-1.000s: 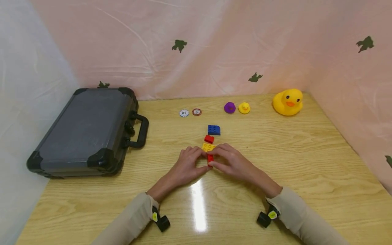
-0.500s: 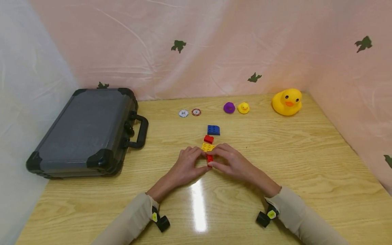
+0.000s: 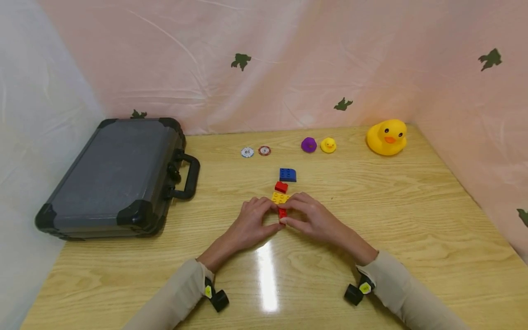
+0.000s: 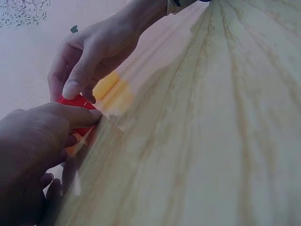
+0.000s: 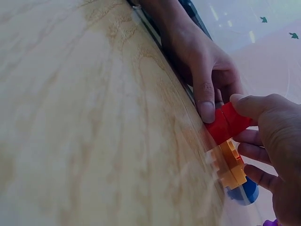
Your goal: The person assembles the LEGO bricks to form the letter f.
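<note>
Both hands meet at the middle of the table over a red toy building brick [image 3: 282, 213]. From the left, my left hand [image 3: 249, 225] pinches it between thumb and fingers; my right hand [image 3: 315, 220] pinches it from the other side. In the right wrist view a seam crosses the red piece [image 5: 228, 123], like two bricks stacked, with the left thumb on the lower part and the right thumb on the upper. Right behind the fingers lies a yellow studded brick [image 3: 280, 197]. Beyond it come a small red brick [image 3: 281, 187] and a blue brick [image 3: 287, 174] with one rounded corner.
A grey case [image 3: 111, 174] with a black handle [image 3: 191, 178] stands at the left. Toward the back lie a white chip [image 3: 247, 152], a red chip [image 3: 265, 151], a purple duck [image 3: 309, 145], a small yellow duck [image 3: 328, 145] and a large yellow duck [image 3: 387, 137]. Pale cloth hangs behind.
</note>
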`<action>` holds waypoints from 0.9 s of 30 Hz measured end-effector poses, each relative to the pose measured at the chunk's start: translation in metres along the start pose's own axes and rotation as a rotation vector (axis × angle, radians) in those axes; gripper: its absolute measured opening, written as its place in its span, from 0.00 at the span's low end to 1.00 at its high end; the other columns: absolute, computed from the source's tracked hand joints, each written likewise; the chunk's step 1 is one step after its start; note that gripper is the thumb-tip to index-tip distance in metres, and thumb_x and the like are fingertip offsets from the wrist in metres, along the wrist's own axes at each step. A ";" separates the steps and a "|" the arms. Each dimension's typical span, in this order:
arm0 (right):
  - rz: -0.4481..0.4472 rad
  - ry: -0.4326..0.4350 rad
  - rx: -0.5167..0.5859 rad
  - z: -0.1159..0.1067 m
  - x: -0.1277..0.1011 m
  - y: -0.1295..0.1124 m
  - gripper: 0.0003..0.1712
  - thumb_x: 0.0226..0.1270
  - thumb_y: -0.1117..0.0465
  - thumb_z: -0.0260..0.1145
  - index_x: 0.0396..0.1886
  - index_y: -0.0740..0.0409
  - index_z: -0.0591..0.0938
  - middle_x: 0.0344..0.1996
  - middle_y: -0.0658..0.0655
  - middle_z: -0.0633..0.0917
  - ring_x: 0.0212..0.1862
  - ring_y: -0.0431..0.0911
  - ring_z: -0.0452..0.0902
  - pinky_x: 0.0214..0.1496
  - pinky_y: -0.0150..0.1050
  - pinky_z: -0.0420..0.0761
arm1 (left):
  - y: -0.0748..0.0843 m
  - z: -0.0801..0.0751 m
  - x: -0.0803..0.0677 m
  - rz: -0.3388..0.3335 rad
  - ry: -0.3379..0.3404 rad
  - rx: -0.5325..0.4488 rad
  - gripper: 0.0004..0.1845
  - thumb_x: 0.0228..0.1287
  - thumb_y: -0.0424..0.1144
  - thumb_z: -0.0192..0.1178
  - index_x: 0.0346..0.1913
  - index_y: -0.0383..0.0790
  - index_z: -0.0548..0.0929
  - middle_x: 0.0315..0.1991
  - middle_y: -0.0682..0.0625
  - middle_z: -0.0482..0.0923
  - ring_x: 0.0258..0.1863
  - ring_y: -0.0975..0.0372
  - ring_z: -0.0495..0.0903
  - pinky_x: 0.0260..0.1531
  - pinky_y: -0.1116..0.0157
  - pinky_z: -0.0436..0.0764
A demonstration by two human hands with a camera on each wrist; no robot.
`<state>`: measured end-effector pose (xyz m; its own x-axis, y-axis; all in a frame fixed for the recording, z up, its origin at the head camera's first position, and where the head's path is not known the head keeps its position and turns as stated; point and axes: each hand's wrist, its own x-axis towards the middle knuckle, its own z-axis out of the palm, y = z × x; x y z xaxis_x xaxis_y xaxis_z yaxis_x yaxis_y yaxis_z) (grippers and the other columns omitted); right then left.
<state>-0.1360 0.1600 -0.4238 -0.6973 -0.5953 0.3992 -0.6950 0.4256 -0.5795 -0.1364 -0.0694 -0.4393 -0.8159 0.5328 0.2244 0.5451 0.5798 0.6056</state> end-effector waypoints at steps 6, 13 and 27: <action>0.007 -0.008 0.000 0.000 0.001 0.001 0.17 0.67 0.62 0.75 0.54 0.60 0.87 0.49 0.53 0.84 0.52 0.47 0.78 0.54 0.46 0.80 | 0.000 -0.001 0.001 0.004 -0.001 0.013 0.20 0.63 0.47 0.74 0.53 0.43 0.84 0.49 0.52 0.81 0.47 0.57 0.73 0.50 0.54 0.67; 0.010 -0.018 0.019 -0.001 0.002 0.001 0.16 0.66 0.62 0.76 0.51 0.60 0.88 0.48 0.53 0.84 0.52 0.47 0.79 0.54 0.47 0.80 | 0.000 0.000 0.000 -0.004 -0.005 0.010 0.20 0.63 0.48 0.74 0.53 0.43 0.84 0.49 0.52 0.81 0.48 0.56 0.73 0.50 0.54 0.67; 0.063 -0.059 -0.026 -0.004 -0.001 -0.004 0.18 0.69 0.60 0.74 0.56 0.59 0.86 0.50 0.53 0.84 0.55 0.48 0.76 0.56 0.49 0.79 | 0.001 0.000 0.000 -0.011 -0.014 0.008 0.19 0.65 0.49 0.73 0.53 0.44 0.84 0.50 0.52 0.81 0.49 0.56 0.73 0.51 0.53 0.67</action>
<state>-0.1335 0.1617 -0.4189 -0.7290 -0.6053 0.3197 -0.6548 0.4803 -0.5836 -0.1358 -0.0691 -0.4390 -0.8194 0.5346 0.2071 0.5376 0.5909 0.6016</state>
